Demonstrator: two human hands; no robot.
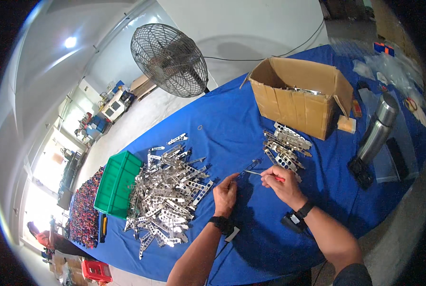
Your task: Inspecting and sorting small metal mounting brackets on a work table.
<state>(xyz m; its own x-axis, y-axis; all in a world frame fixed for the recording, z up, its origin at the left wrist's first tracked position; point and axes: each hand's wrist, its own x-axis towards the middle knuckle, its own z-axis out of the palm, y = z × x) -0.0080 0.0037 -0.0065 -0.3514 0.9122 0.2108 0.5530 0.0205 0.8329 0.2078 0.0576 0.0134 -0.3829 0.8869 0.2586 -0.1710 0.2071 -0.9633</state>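
Observation:
My left hand [226, 194] is closed, its thumb and fingertips pinching the near end of a flat metal strip with holes [251, 165]. My right hand [283, 185] grips a red-handled tool [280, 179] with a thin metal shaft [253, 172]. The shaft points left and lies over or against the strip; exact contact is too small to tell. To the left of my left hand spreads a large heap of similar perforated metal strips [167, 202]. A smaller stack of strips [286, 143] lies beyond my right hand.
A green bin [120, 183] leans by the large heap. An open cardboard box [294, 107] stands at the back, and a steel flask [379, 126] lies at the right. Blue cloth [222, 124] covers the table. A black fan [170, 59] stands behind it. A person's hand [44, 238] shows far left.

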